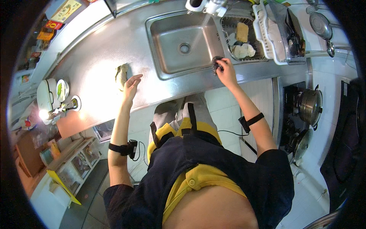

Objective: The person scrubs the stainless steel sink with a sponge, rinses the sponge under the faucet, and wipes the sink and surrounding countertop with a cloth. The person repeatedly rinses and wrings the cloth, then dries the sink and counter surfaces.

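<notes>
My right hand [227, 72] grips a dark scrubber [216, 61] at the near right edge of the steel sink [160, 72]. My left hand [132, 84] is over the counter with loosely extended fingers, holding nothing, just right of a crumpled pale cloth [120, 77]. A white tap [206, 7] at the top runs a stream of water toward the drain [185, 48]. To the right of the sink, a wire basket holds a yellow sponge [242, 32] and crumpled white items [244, 50].
A white dish rack [268, 45] stands at the back right. Pots [309, 107] sit on the stove on the right. Plates [62, 89] are at the counter's left end. A low shelf unit [80, 164] is at the lower left, and cables hang from my forearm straps.
</notes>
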The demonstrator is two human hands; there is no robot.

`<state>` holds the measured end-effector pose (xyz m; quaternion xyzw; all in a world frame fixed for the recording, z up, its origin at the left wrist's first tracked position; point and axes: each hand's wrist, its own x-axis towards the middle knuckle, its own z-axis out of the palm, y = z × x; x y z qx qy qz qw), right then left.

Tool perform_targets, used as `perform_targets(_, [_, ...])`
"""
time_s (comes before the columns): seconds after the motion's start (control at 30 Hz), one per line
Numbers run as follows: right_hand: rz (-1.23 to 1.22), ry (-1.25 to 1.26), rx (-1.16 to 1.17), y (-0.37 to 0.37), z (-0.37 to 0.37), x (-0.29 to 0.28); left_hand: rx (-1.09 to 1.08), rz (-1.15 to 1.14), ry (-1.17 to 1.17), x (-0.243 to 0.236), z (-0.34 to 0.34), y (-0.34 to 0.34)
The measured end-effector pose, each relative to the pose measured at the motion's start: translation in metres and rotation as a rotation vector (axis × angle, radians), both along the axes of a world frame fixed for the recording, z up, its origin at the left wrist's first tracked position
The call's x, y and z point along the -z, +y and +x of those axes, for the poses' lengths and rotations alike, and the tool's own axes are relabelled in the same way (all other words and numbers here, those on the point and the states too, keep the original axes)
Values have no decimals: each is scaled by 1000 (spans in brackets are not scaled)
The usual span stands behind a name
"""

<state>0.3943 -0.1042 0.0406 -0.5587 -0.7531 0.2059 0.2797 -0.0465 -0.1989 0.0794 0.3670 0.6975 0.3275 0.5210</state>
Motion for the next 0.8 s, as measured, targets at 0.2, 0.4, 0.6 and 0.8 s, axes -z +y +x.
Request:
perform_targets(0.2, [-220,271,139,118,102,-54,133,10,19,-48,66,69])
perform_targets(0.4, [-630,359,193,279,150,-66,20,-30,-6,-42,117,109])
perform_targets(0.6, [-762,464,181,399,157,-15,-222,3,-79,-38,139,80])
perform_targets(0.8, [-873,617,33,407,131,12,-362,-99,-22,-36,135,48])
